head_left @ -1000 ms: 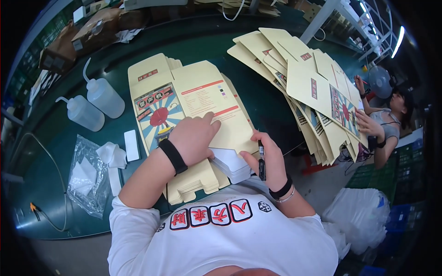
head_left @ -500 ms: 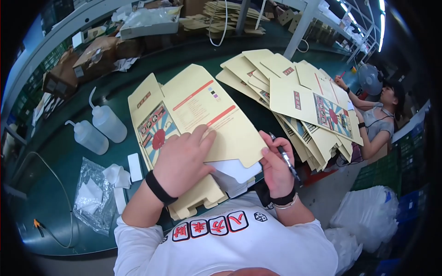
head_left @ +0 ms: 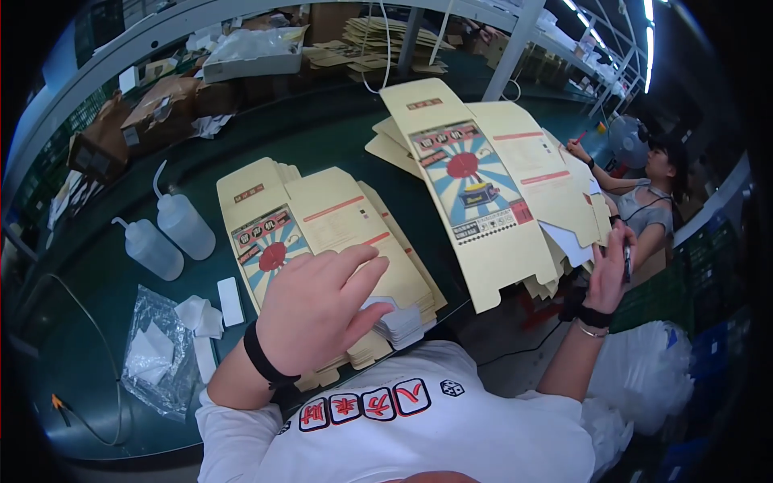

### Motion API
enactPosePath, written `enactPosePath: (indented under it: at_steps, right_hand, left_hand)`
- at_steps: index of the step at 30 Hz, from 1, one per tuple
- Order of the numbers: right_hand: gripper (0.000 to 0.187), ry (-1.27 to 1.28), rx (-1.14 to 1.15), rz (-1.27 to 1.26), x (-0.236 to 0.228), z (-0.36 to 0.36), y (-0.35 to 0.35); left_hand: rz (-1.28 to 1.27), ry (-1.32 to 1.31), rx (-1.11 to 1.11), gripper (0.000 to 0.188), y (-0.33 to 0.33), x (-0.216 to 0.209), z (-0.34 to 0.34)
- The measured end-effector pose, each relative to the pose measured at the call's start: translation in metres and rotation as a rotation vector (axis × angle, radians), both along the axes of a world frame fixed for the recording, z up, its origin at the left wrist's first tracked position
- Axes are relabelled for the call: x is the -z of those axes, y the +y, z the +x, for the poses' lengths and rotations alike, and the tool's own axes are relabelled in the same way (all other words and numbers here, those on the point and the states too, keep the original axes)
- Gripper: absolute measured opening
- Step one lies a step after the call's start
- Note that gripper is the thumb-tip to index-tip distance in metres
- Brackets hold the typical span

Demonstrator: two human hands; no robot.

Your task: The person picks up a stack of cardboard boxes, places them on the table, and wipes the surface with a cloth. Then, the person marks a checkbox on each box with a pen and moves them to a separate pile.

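Note:
A flat, cream-coloured printed carton (head_left: 515,253) with a blue sunburst panel lies tilted over the pile at the right. My right hand (head_left: 609,270) grips its near right edge between thumb and fingers, with a dark pen (head_left: 627,262) also tucked in the fingers. On the bench in front of me is a stack of matching flat cartons (head_left: 334,197), their white inner sides showing at the near end. Over this stack my left hand (head_left: 318,302) is spread, fingers apart, holding nothing; whether its palm touches the top carton I cannot tell.
Two squeeze bottles (head_left: 187,227), a clear plastic bag (head_left: 161,354) and a small white block (head_left: 230,301) are at the left. More flat cartons (head_left: 390,153) lie under the held one. A co-worker (head_left: 656,189) sits at the right, beside a metal post (head_left: 515,48).
My right hand has moved right, carrying the top carton off the near stack and over the right pile. My left hand stays above the near stack, where another carton now shows on top.

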State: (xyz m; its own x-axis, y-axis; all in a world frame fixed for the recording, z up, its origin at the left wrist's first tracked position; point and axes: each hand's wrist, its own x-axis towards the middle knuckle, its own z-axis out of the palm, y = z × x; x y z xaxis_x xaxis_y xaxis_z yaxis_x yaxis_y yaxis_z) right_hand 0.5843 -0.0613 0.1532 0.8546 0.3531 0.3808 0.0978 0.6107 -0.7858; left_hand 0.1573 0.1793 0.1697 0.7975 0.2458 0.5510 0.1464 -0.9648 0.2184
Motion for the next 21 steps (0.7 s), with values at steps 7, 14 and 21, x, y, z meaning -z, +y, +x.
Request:
enactPosePath:
  at_steps: [7, 14, 21]
  right_hand:
    - [0.045, -0.872, 0.393, -0.676, 0.015, -0.109, 0.015]
    - [0.05, -1.262, 0.322, -1.187, 0.049, -0.153, 0.053]
    - [0.046, -1.103, 0.526, -1.198, 0.019, -0.093, 0.023]
  left_hand:
    - [-0.043, 0.074, 0.06, 0.041, 0.005, 0.01, 0.007]
    - [-0.066, 0.174, 0.078, 0.042, 0.005, 0.016, 0.023]
    - [-0.052, 0.199, 0.076, 0.042, 0.009, 0.013, 0.032]
